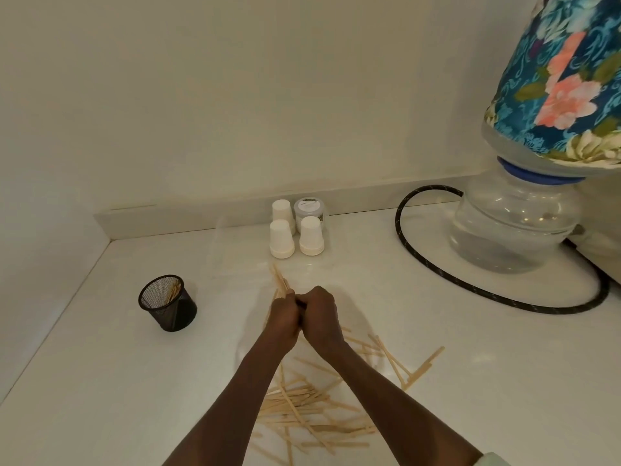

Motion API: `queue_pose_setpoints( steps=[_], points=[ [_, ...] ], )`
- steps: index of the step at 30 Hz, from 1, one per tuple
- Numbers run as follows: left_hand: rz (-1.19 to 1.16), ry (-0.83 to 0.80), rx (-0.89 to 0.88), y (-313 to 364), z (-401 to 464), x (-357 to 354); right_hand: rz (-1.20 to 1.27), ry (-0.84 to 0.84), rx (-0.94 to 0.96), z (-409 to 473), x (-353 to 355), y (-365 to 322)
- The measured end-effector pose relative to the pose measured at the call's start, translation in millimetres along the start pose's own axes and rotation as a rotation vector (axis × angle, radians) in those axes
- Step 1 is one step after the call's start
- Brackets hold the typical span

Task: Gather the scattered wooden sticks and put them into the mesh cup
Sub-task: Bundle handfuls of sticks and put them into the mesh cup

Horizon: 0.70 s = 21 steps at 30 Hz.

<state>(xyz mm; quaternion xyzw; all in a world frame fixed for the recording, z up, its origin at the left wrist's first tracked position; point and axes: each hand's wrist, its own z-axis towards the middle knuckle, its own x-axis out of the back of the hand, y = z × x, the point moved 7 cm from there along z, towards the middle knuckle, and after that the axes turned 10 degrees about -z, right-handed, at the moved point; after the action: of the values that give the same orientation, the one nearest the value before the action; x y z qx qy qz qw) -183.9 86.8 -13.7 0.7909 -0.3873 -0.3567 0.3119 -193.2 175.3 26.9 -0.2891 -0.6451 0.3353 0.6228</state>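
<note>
Both hands meet at the middle of the white counter, wrapped round one bundle of wooden sticks (279, 280) whose tips poke up and away from them. My left hand (281, 318) grips the bundle from the left, and my right hand (319, 316) grips it from the right. A black mesh cup (167, 303) stands to the left of the hands with a few sticks inside it. Many loose sticks (304, 408) lie scattered on the counter below and between my forearms, more of them spreading to the right (396, 354).
Three upturned white paper cups (281, 238) and a small lidded jar (307, 208) stand at the back by the wall. A water dispenser bottle (514, 223) under a floral cover fills the right, with a black hose (437, 274) looping over the counter.
</note>
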Motion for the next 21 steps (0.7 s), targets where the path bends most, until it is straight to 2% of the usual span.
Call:
queue_pose_setpoints(
  steps=[7,11,17,20,21],
  points=[
    [0.048,0.097,-0.058,3,3,6,-0.122,-0.063,0.166,-1,7,-11],
    [-0.087,0.108,-0.081,6,4,5,-0.065,0.017,0.209,-6,15,-12],
    [-0.161,0.190,-0.134,14,2,3,-0.172,0.165,0.214,-11,28,-12],
    [-0.233,0.205,-0.164,23,-2,1,-0.179,0.289,0.195,-15,38,-5],
    [-0.237,0.196,-0.183,27,-3,0,-0.144,0.283,0.165,-15,38,-2]
  ],
)
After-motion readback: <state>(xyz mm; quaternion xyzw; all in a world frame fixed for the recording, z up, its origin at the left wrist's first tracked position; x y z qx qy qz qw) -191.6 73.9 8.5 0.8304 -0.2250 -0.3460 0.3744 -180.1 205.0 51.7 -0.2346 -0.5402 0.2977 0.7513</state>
